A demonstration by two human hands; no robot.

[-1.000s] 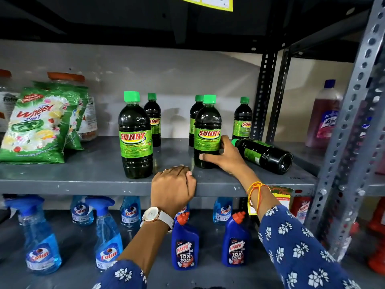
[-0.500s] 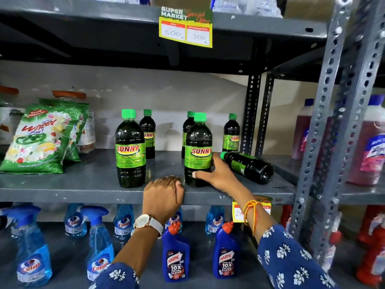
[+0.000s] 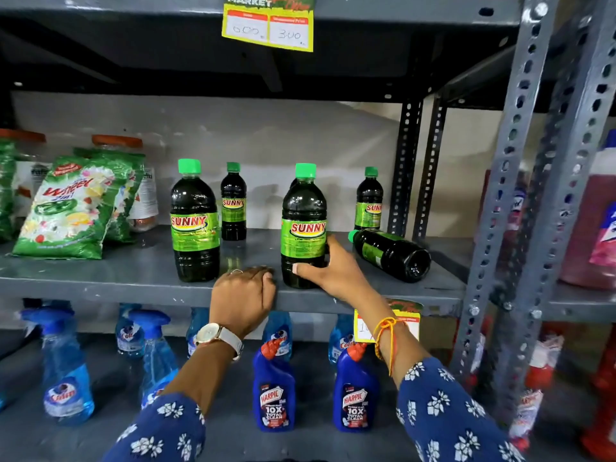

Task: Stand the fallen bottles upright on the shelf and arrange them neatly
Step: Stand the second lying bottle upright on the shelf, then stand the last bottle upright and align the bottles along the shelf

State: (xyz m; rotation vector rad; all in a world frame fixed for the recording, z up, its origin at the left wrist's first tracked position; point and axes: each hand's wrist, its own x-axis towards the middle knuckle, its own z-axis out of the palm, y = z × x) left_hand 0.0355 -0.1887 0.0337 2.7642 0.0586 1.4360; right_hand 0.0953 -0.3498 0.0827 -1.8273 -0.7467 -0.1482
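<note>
Dark Sunny bottles with green caps stand on the grey shelf [image 3: 100, 278]. A large one [image 3: 195, 225] is upright at front left, and another large one [image 3: 303, 228] at front centre. My right hand [image 3: 328, 271] wraps the lower right side of the centre bottle, thumb on its front. Two small bottles [image 3: 233, 205] [image 3: 368, 201] stand at the back; a further one is mostly hidden behind the centre bottle. One bottle [image 3: 391, 253] lies on its side to the right, cap pointing left. My left hand [image 3: 245, 295] rests curled on the shelf's front edge, holding nothing.
Green Wheel detergent bags [image 3: 66, 211] and jars sit at the shelf's left. A perforated steel upright [image 3: 520, 168] stands at right, with pink bottles [image 3: 596, 228] beyond. Blue spray bottles [image 3: 66, 371] and Harpic bottles [image 3: 275, 391] fill the shelf below.
The view has tilted up, bringing the price tag into sight. My right hand stays on the centre bottle, and the left hand stays on the shelf edge.
</note>
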